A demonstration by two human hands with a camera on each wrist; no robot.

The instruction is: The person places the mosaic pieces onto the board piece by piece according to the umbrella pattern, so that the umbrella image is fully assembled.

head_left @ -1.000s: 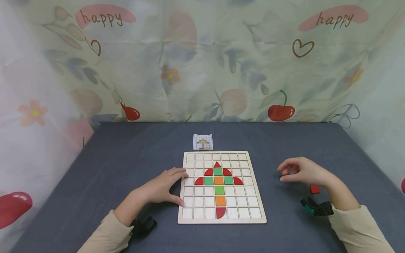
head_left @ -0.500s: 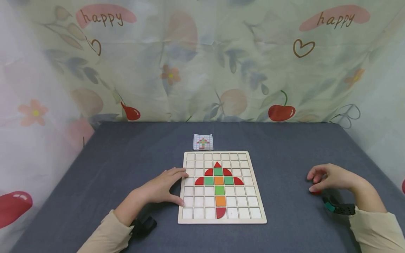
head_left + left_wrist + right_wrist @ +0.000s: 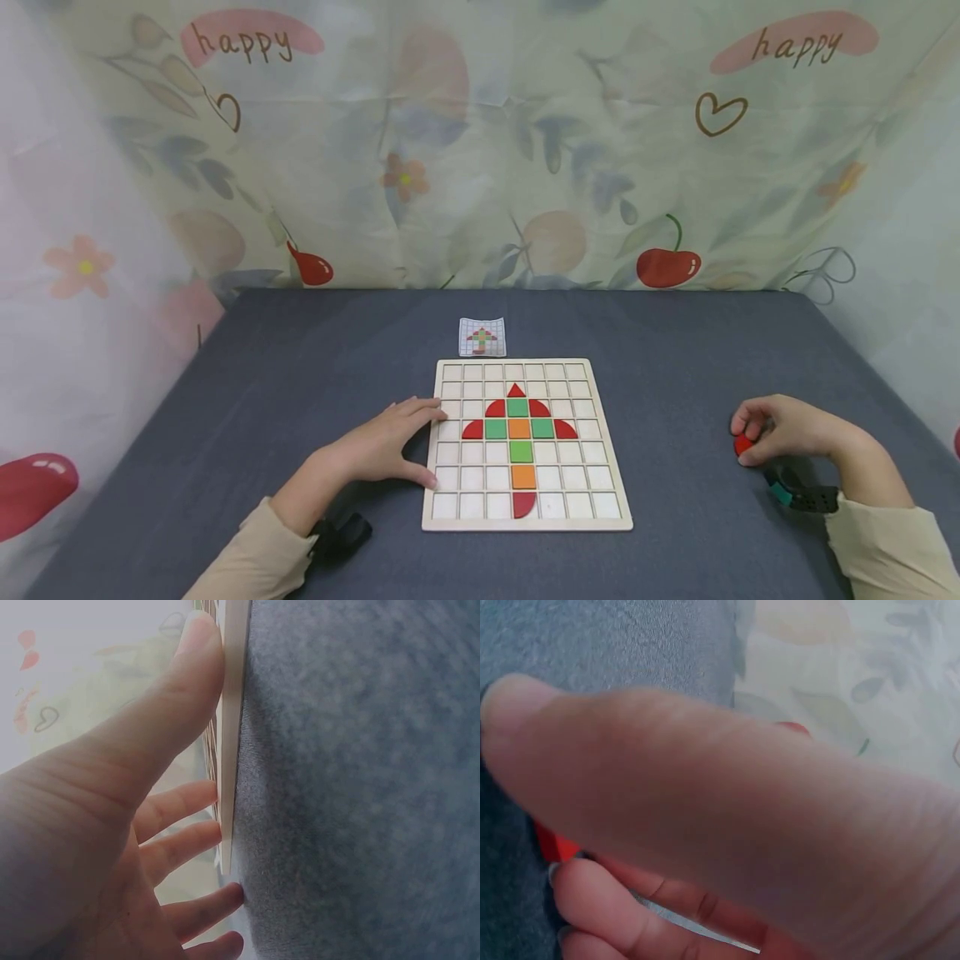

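Observation:
My left hand [image 3: 375, 446] rests along the left edge of a pale wooden grid board [image 3: 471, 502], thumb and fingers spread on its rim. In the left wrist view, the thumb [image 3: 161, 705] lies against the board's edge [image 3: 235, 675]. On the board, red, green and orange tiles form an umbrella-like pattern, with a red curved tile [image 3: 523, 504] at its bottom. Well to the right, my right hand [image 3: 795, 429] pinches a small red tile [image 3: 743, 445] low over the table. The thumb largely hides that red tile [image 3: 555, 844] in the right wrist view.
A small picture card [image 3: 482, 337] with a similar umbrella pattern lies just behind the board. The dark grey tabletop [image 3: 300, 367] ends at a patterned cloth backdrop [image 3: 480, 167]. Black straps [image 3: 813, 497] sit at both wrists.
My right hand has moved right and down to the red tile on the table and now grips it between thumb and fingers. The left hand and board have stayed put.

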